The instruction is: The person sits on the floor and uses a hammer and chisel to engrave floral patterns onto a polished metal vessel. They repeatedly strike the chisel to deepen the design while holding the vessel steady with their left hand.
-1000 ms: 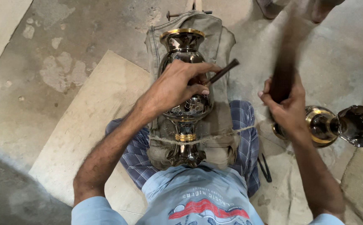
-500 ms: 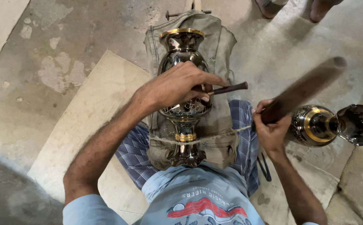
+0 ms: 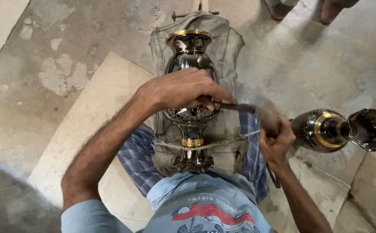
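Across the lap, the right hand [image 3: 274, 142] has swung its clenched mallet [image 3: 267, 117] down onto the chisel [image 3: 235, 106] that the left hand [image 3: 183, 90] fingers pinch against the vase [image 3: 190, 56].

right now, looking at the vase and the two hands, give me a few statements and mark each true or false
1. The left hand holds a thin metal tool against the shiny vase. True.
2. The vase stands upright on the floor. False: it lies on a grey cloth across the person's lap.
3. The right hand grips a blurred stick close to the tool's end. True.
4. A cord crosses the vase's narrow stem. True.
5. The second vase lies to the person's left. False: it lies on the floor to the right.
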